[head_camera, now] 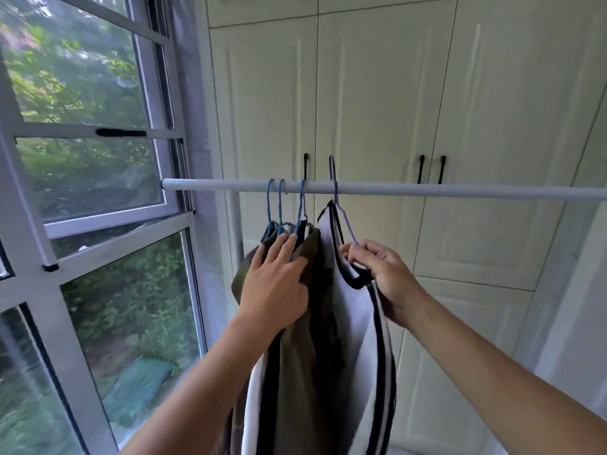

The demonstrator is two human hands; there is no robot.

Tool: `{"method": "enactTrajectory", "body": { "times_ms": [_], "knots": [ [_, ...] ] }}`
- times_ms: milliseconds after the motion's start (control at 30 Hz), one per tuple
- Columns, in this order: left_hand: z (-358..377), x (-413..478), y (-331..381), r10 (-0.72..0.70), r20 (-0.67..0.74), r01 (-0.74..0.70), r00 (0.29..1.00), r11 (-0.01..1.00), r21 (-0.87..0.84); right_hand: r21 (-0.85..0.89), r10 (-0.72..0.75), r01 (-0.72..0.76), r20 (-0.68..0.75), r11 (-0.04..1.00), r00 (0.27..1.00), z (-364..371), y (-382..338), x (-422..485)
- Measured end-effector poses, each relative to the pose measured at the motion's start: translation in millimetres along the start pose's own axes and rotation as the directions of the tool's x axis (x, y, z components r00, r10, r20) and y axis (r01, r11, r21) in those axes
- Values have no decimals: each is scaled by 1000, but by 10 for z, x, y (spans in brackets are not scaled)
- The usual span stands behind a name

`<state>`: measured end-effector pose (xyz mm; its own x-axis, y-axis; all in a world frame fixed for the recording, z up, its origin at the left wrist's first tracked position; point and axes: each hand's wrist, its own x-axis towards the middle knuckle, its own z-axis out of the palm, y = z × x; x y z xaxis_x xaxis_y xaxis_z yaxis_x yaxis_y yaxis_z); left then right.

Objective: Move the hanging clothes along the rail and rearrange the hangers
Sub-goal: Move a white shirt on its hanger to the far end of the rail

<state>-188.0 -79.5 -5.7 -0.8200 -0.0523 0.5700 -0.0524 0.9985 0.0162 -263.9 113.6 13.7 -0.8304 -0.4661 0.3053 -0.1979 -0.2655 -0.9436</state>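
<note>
Head view: with the left hand spread flat on the green clothes near the rail end, the purple hanger, pinched by the right hand, should be lifted clear before sliding.

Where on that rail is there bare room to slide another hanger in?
The white rail is bare from the purple hanger rightward to the picture's edge, in front of the cupboard doors. A short bare stretch also sits between the rail's window end and the three blue hangers. Crowded: those blue hangers, bunched under the left hand.
</note>
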Motion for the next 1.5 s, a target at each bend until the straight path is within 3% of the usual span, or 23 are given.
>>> {"method": "enactTrajectory", "body": {
  "times_ms": [367,533,667,733,867,1033,1267,1500],
  "knots": [
    [-129,324,482,-68,-91,71,994,997,36,-190,76,-64,57,980,995,-1294,-604,-570],
    [-101,533,969,88,-170,-123,981,970,-210,-380,59,-32,61,925,996,-1878,-824,-835],
    [-84,660,1366,238,-98,-258,966,895,-365,-553,-5,39,63,832,998,-2160,-899,-1060],
    [-26,680,1501,273,-79,-281,959,874,-396,-598,-28,67,73,798,997,-2294,-934,-1156],
    [112,690,1701,251,-213,-324,944,831,-452,-715,-18,73,84,695,996,-2526,-1020,-1323],
    [253,730,1834,164,-225,-261,960,811,-523,-702,39,-48,-29,710,999,-2881,-1013,-1559],
    [293,732,1930,78,-335,-246,939,834,-495,-799,-82,-5,-68,601,994,-3033,-947,-1633],
    [207,703,2080,256,-332,-397,908,781,-482,-828,-92,57,7,557,996,-2864,-871,-1522]
  ]
}}
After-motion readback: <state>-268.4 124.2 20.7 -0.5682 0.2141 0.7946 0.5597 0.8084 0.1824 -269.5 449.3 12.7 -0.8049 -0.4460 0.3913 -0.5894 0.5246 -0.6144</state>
